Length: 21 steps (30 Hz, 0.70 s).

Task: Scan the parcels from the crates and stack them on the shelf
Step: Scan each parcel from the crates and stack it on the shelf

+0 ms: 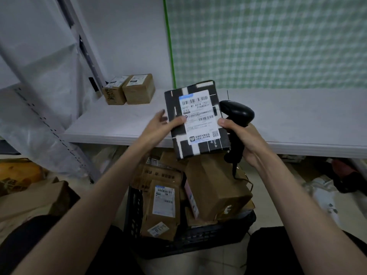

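Observation:
My left hand [161,127] holds a black-and-white patterned parcel [196,120] by its left edge, thumb on its white shipping label, label facing up. My right hand [241,138] grips a black handheld scanner [237,116] right beside the parcel's right edge, thumb touching that edge. The parcel hangs above the front edge of the white shelf [288,124]. Two small brown boxes [130,89] stand side by side at the shelf's back left. Below, a black crate [190,237] holds several brown parcels.
A grey perforated shelf upright [49,124] slants down the left side, with plastic sheeting behind it. More cardboard boxes [33,197] lie on the floor at left. Bags and clutter sit under the shelf at right. A green checked wall backs the shelf.

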Each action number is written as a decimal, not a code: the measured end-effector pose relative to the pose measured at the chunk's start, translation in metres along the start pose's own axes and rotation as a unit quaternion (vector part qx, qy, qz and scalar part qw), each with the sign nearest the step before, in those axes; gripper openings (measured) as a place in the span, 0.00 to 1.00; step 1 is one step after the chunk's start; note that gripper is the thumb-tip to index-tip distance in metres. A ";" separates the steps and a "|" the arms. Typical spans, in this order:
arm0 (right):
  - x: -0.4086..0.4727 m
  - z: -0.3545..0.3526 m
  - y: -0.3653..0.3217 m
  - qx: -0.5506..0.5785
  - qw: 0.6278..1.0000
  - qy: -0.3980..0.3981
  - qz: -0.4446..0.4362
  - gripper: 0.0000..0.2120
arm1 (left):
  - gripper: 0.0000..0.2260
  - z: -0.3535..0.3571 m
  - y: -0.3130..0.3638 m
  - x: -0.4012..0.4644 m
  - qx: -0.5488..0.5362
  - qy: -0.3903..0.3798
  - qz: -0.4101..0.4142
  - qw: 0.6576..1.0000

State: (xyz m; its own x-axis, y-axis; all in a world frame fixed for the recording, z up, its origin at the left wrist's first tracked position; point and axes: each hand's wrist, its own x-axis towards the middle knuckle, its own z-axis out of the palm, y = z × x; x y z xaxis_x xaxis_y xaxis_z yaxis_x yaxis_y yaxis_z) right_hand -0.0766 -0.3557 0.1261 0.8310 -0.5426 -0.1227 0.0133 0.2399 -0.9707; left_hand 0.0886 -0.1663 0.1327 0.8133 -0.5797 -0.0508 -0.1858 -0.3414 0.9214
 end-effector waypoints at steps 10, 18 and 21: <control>-0.011 0.004 -0.003 -0.025 0.995 0.089 -0.045 0.14 | 0.34 0.031 -0.019 -0.010 -0.172 -0.050 -0.023 0.984; -0.030 0.008 -0.010 -0.100 0.988 0.097 -0.067 0.09 | 0.22 0.026 -0.009 0.019 -0.084 0.061 0.024 0.994; -0.034 0.013 -0.009 -0.118 0.986 0.094 -0.070 0.11 | 0.22 0.027 -0.012 0.029 -0.083 0.069 0.029 0.994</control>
State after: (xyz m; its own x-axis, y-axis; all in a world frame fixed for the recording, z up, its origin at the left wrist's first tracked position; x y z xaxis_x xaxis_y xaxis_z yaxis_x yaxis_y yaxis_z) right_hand -0.0978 -0.3291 0.1421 0.7125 -0.7017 0.0008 -0.0286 -0.0302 -0.9991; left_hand 0.0997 -0.1985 0.1096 0.8733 -0.4849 0.0477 -0.1513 -0.1769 0.9725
